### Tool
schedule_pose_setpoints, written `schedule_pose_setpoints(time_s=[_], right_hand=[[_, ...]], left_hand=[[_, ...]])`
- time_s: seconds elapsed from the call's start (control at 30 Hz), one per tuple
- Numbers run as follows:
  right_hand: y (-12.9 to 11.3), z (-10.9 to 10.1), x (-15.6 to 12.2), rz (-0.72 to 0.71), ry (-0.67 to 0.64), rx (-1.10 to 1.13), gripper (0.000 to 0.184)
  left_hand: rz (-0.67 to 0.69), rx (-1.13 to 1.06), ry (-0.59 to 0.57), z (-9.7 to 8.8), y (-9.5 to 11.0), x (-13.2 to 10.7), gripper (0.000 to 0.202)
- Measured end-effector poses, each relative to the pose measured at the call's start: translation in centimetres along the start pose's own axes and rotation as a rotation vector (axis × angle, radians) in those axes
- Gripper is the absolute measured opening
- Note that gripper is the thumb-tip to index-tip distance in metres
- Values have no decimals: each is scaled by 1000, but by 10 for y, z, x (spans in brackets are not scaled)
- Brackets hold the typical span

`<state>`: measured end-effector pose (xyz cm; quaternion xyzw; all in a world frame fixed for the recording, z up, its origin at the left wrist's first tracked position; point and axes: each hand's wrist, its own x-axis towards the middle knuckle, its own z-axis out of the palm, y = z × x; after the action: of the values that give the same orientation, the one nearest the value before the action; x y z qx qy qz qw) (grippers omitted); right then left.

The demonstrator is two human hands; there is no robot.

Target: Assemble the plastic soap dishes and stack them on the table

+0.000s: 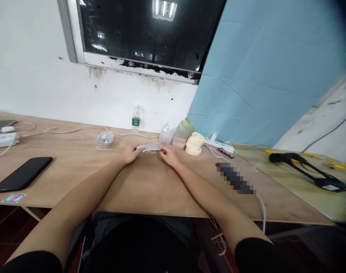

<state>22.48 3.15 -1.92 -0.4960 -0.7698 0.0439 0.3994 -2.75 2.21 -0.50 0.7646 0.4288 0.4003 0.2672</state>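
Note:
Both my arms reach forward over a plywood table (pixel 150 189). My left hand (pixel 131 154) and my right hand (pixel 169 154) each pinch one end of a short grey strip (pixel 149 148), held stretched between them just above the tabletop. Fingers of both hands are closed on its ends. Just beyond the right hand lie stacked rolls of tape, grey and tan (pixel 179 139), cream (pixel 194 144) and pale green (pixel 186 125), with a crumpled clear wrapper (pixel 165 133) beside them.
A black phone (pixel 22 174) lies at the left, with a white power strip (pixel 3 140) and cables behind it. A grey round case (pixel 105 140) and a water bottle (pixel 136 119) stand near the wall. At the right are a blurred dark object (pixel 236 177) and black goggles (pixel 306 170).

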Motion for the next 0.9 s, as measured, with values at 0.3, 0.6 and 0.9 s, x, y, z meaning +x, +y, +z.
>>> schedule_pose_setpoints(time_s=[0.3,0.6,0.9], right_hand=[[-10,-2,-1,39,36,65,17],[-2,-10,5,198,184,46,21],[53,-67,28,372,864,388,8]], left_hand=[[-22,-84,108,5,4,1,56],[-125,-58,451,-17,-11,8,58],[-50,165,274,-14,-5,2,51]])
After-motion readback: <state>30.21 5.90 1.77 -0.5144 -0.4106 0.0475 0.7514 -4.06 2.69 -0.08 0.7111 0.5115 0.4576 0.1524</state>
